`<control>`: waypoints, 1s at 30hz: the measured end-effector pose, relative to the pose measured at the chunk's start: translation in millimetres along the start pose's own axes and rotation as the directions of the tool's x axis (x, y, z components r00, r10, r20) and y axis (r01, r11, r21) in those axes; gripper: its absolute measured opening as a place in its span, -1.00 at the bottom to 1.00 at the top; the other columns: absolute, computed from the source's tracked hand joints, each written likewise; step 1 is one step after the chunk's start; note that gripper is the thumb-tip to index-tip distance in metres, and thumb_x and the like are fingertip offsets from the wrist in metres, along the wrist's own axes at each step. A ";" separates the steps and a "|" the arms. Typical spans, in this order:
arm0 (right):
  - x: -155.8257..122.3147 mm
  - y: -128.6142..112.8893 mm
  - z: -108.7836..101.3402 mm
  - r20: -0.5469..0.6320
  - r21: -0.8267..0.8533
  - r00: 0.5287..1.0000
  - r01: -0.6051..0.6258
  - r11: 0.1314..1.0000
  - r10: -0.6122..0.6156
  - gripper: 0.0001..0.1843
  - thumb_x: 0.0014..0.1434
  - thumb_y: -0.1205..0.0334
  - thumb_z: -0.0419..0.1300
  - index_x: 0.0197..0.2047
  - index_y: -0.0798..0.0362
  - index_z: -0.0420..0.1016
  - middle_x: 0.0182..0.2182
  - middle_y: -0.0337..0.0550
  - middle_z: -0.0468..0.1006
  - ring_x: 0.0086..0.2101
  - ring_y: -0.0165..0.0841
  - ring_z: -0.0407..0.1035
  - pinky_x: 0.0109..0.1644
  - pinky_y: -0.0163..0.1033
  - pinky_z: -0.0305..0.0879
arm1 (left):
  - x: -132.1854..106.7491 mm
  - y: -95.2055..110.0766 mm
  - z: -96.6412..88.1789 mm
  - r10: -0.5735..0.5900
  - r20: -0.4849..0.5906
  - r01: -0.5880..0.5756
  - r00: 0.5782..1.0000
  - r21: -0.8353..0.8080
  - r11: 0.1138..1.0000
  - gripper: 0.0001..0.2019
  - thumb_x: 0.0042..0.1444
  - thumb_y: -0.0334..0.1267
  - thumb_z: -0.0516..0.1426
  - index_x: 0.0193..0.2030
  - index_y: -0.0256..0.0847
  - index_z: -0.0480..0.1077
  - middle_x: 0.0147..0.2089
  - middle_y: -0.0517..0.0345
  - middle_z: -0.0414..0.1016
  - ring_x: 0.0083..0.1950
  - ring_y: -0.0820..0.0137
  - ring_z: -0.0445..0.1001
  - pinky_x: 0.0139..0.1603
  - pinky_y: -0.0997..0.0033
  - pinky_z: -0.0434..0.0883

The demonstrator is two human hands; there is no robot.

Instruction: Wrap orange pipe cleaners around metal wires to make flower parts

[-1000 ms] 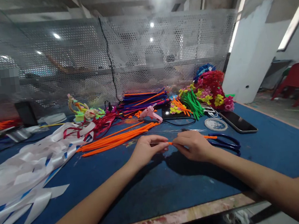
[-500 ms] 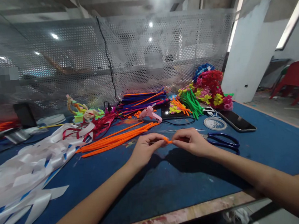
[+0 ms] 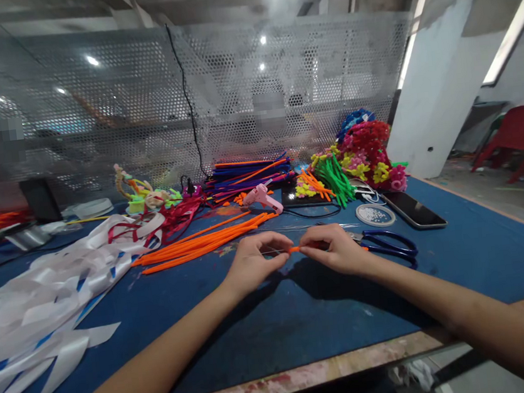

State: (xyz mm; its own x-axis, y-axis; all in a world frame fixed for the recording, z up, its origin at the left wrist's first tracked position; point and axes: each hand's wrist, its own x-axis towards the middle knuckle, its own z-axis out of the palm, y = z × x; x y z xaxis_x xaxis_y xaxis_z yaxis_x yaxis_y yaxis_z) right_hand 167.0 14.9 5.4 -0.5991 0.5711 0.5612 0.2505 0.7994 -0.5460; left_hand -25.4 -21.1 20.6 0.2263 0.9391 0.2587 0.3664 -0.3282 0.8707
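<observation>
Both hands meet over the middle of the blue table (image 3: 276, 321). My left hand (image 3: 253, 264) and my right hand (image 3: 336, 248) each pinch an end of a short orange pipe cleaner (image 3: 295, 249), whose small visible stretch shows between the fingertips. A thin wire runs across under my left fingers. Just beyond my left hand lies a bundle of long orange pipe cleaners (image 3: 201, 242). Blue-handled scissors (image 3: 385, 242) lie right behind my right hand.
White ribbon (image 3: 40, 291) is heaped at the left. A pink glue gun (image 3: 262, 198), stacked pipe cleaners (image 3: 250, 174), pipe-cleaner flowers (image 3: 365, 150), a round bead lid (image 3: 374, 214) and a phone (image 3: 412, 209) sit at the back. A perforated metal screen (image 3: 138, 109) stands behind.
The orange piece that stuck out past my right hand a second ago is now gathered inside the fingers. Both hands have stayed in place, fingers working.
</observation>
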 end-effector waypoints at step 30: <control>-1.3 11.7 -3.3 0.080 -0.376 0.953 0.301 0.876 -0.293 -0.82 0.20 0.36 -0.02 -0.33 0.10 0.40 -0.50 -0.16 0.44 -0.45 -0.41 0.29 -0.38 -0.35 0.09 | 4.6 -1.8 4.8 -0.187 0.053 0.192 0.981 -0.408 0.893 -0.63 -0.14 -0.01 0.25 -0.37 -0.34 0.49 -0.37 0.01 0.56 -0.33 0.34 0.52 -0.24 0.37 0.45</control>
State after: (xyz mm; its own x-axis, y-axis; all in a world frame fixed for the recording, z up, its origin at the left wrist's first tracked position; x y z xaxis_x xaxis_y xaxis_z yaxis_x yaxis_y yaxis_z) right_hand 173.2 24.1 0.3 -0.7054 0.2945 0.6447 0.3251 0.9427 -0.0750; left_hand -20.7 -16.7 18.3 0.2008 0.9772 0.0686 0.0028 -0.0706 0.9975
